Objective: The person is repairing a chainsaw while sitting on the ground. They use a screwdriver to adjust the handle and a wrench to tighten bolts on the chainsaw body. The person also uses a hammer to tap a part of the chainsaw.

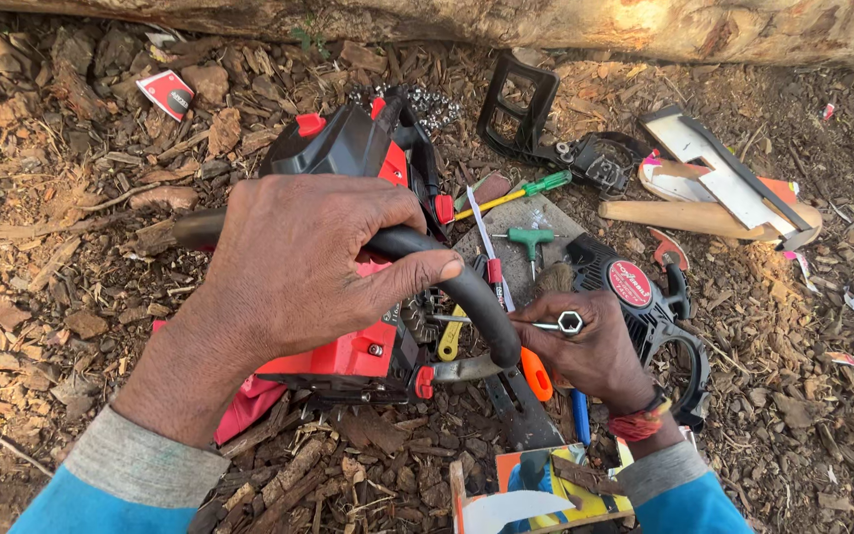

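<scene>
A red and black chainsaw body [353, 158] rests on bark-strewn ground. My left hand [294, 262] is wrapped around its curved black front handle [467, 287]. My right hand [590, 346] holds a thin metal socket wrench [557, 321], its hex end pointing right and its shaft reaching left into the saw's side by the handle. A red thread band circles my right wrist.
Loose tools lie behind the saw: a green-handled screwdriver [516, 193], a green T-handle key [531, 237], an orange-handled tool [536, 374]. A black starter cover with a red disc [630, 282], a black handle frame [521, 104], a wooden-handled blade [714, 213], and a log [546, 25] lie around.
</scene>
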